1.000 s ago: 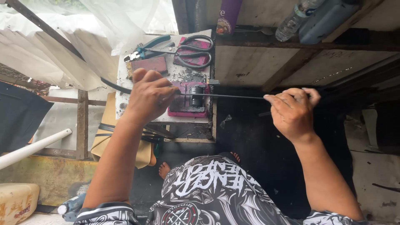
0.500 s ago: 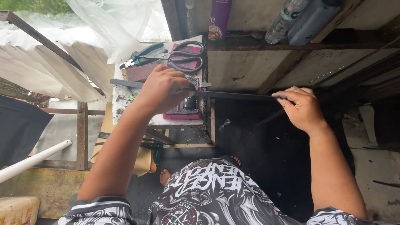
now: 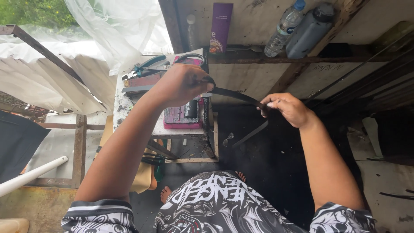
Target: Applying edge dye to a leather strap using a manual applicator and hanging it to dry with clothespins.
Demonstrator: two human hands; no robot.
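Stretching a black strap (image 3: 235, 95) above the counter (image 3: 129, 103), my left fingers (image 3: 194, 82) and right fingers (image 3: 269, 103) clamp its ends, keeping it taut.

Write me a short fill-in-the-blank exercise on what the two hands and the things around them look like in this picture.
1. Both the left hand and the right hand grip one thin black ____.
2. The pliers with green handles lie on the small ____.
3. The clear plastic bottle stands beside a dark grey ____ on the shelf.
4. The tall box near the wall is ____ in colour.

Missing words: strip; table; bottle; purple
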